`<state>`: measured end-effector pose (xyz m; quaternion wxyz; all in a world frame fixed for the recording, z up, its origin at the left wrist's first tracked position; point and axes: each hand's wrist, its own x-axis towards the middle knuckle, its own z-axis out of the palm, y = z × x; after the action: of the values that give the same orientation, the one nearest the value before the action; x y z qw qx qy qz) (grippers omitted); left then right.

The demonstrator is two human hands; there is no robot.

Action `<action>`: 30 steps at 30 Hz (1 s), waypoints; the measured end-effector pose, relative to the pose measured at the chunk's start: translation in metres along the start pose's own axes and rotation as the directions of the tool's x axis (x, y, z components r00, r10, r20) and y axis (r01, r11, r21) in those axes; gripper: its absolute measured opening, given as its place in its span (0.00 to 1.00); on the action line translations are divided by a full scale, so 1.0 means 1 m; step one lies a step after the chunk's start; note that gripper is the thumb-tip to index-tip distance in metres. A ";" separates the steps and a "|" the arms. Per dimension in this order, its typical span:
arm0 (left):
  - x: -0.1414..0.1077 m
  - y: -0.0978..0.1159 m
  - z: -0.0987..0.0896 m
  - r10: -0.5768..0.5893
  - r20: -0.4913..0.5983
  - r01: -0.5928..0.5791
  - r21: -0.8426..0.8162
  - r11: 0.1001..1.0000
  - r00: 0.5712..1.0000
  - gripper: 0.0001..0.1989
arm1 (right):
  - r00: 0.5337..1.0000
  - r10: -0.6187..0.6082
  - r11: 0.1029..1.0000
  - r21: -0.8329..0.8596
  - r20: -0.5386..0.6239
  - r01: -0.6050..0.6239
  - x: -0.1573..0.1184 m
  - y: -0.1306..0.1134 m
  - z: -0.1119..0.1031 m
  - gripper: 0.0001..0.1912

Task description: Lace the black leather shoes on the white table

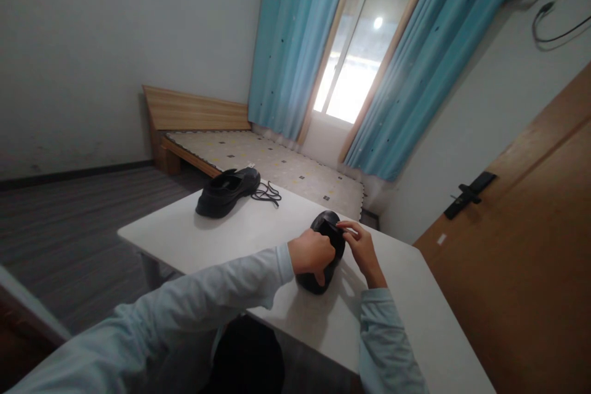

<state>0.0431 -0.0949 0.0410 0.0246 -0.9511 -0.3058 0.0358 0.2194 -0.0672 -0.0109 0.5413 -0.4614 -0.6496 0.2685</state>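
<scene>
A black shoe (318, 281) rests on the white table, between my two hands. My left hand (313, 252) lies over the shoe's left side with its fingers curled around the opening, gripping it. On the shoe's right side, my right hand (357, 240) has its thumb and fingers pinched at the upper edge; what is between the fingertips is too small to make out. Another black shoe (221, 194) stands at the table's far left, and a loose black shoelace (266, 194) lies beside it.
The white table (249, 237) extends beneath both shoes. Behind it is a bed (286, 166) with a wooden headboard (194, 111). Blue curtains (295, 31) flank a bright window. A brown door (530, 246) with a black handle is at the right.
</scene>
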 end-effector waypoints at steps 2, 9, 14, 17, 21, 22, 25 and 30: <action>0.003 -0.005 -0.005 0.029 0.125 -0.026 -0.027 0.999 0.992 0.28 | 1.000 0.001 1.000 0.003 0.002 -0.001 -0.001 0.001 0.001 0.11; 0.009 -0.008 -0.008 0.052 0.191 -0.043 -0.050 0.998 0.980 0.29 | 1.000 -0.009 1.000 -0.011 0.012 0.009 -0.002 0.002 0.002 0.11; 0.006 -0.008 -0.003 0.030 0.124 -0.020 -0.078 0.997 0.992 0.29 | 1.000 -0.023 1.000 -0.015 0.012 0.023 -0.001 0.003 0.002 0.11; 0.006 -0.010 -0.005 0.087 0.129 -0.076 -0.088 0.993 0.988 0.24 | 0.999 -0.028 1.000 -0.014 0.015 0.028 -0.001 0.003 0.002 0.12; 0.008 -0.014 -0.008 0.157 0.150 -0.143 -0.100 0.985 0.976 0.25 | 0.999 -0.037 0.999 -0.023 0.011 0.037 -0.001 0.003 0.002 0.11; 0.009 -0.015 -0.009 0.165 0.148 -0.149 -0.113 0.982 0.975 0.25 | 0.999 -0.039 0.999 -0.025 0.011 0.039 -0.001 0.003 0.002 0.11; 0.010 -0.019 -0.008 0.187 0.129 -0.162 -0.181 0.970 0.974 0.23 | 0.999 -0.043 0.999 -0.033 0.011 0.043 -0.001 0.002 0.002 0.12; 0.005 -0.031 -0.010 0.280 0.024 -0.248 -0.399 0.883 0.960 0.17 | 0.998 -0.067 0.996 -0.067 0.010 0.067 -0.001 0.002 0.002 0.12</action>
<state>0.0293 -0.0670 0.0529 -0.1836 -0.9672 -0.1751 0.0155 0.2183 -0.0672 -0.0133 0.5319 -0.4563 -0.6752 0.2301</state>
